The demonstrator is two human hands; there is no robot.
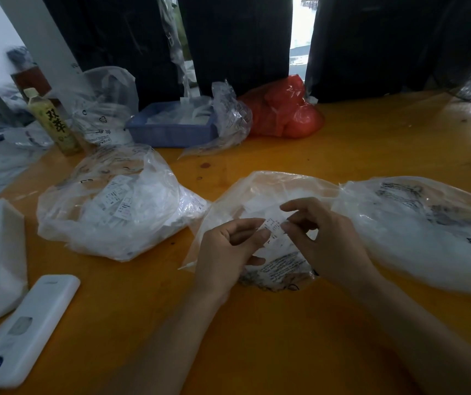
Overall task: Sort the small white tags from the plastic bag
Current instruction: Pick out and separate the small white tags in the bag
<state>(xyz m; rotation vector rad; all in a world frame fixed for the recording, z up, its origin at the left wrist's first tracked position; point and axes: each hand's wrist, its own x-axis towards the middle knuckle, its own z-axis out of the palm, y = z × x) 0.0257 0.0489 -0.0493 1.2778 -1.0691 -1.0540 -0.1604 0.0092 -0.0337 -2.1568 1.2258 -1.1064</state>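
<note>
Glossy orange table (342, 155) is shining under dark curtains (237, 44); crinkly clear bag (257, 189) is lying centre; left hand (228, 249) and right hand (322, 238) are pinching a thin white tag (273, 227) above it

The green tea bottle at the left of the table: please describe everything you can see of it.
The green tea bottle is a slim plastic bottle with a pale cap and a yellow-green label carrying large dark Chinese characters. It stands on the orange wooden table near its far left edge, appearing tilted in this wide-angle view. Its cap is on. A clear crumpled plastic bag sits just to its right; whether they touch is unclear. Neither hand is near it.
</note>
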